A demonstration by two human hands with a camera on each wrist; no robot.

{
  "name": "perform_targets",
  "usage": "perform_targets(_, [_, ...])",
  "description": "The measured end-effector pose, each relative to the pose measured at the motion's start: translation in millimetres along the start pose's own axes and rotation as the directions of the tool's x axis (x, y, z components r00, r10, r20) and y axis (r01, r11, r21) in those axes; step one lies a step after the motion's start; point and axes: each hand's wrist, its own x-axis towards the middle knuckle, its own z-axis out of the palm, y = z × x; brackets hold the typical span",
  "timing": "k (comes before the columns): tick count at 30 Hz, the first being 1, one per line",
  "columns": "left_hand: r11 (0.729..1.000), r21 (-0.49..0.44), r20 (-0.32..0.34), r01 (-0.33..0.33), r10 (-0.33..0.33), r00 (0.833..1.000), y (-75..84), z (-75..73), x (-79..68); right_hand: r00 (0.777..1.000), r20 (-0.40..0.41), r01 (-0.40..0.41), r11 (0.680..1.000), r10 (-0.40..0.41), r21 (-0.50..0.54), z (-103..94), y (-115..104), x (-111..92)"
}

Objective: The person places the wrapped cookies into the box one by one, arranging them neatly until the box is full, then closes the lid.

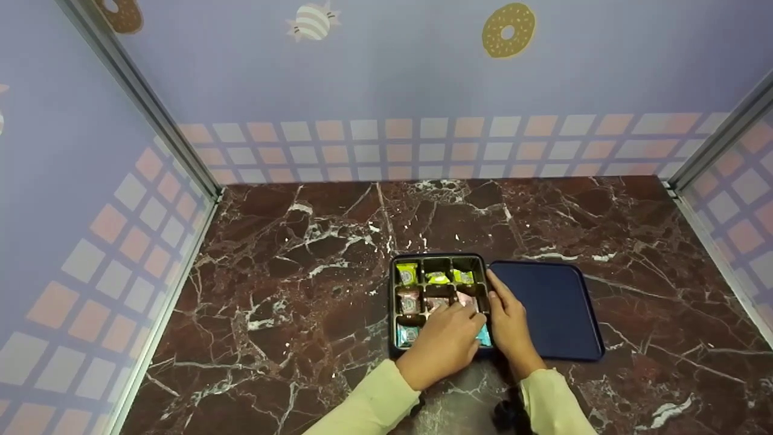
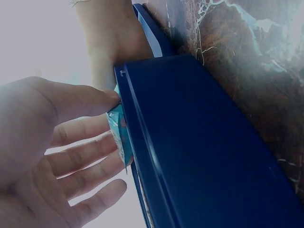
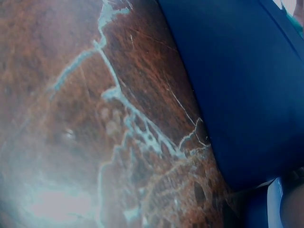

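Note:
A dark blue box (image 1: 391, 302) sits uncovered on the table. Its divided tray holds small wrapped candies: green (image 1: 407, 273) at the back, pink (image 1: 409, 302) in the middle, teal (image 1: 407, 335) in front. My left hand (image 1: 444, 338) reaches over the front right part of the tray, covering some compartments. In the left wrist view, its thumb and index finger pinch a teal wrapped candy (image 2: 120, 135) at the box rim; the index fingertip is hidden and the other fingers spread loosely. My right hand (image 1: 510, 320) lies along the box's right side, fingers fairly straight against it.
The dark blue lid (image 1: 549, 308) lies flat just right of the box, partly behind the right hand. Brown veined marble covers the tabletop (image 1: 302, 290). Patterned panels (image 1: 404, 72) enclose it at the back and both sides. A small dark object (image 1: 506, 415) shows near the right sleeve.

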Motion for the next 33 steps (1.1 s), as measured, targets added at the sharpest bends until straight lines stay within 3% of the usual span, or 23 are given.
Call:
perform_targets(22, [1.0, 0.01, 0.036, 0.003, -0.004, 0.999, 1.1, -3.3, -2.3, 0.999, -0.034, -0.034, 0.999, 0.033, -0.031, 0.3, -2, 0])
perform_targets(29, [0.999, 0.016, 0.054, 0.033, -0.034, 0.998, -5.3, -8.1, -7.5, 0.997, -0.063, -0.043, 0.997, 0.047, 0.065, 1.0, -5, -4])
perform_targets(33, [0.998, 0.014, 0.033, 0.067, -0.068, 0.997, -11.1, -10.7, -8.4, 0.996, -0.089, -0.017, 0.99, 0.03, 0.138, -1.5, -21, -10])
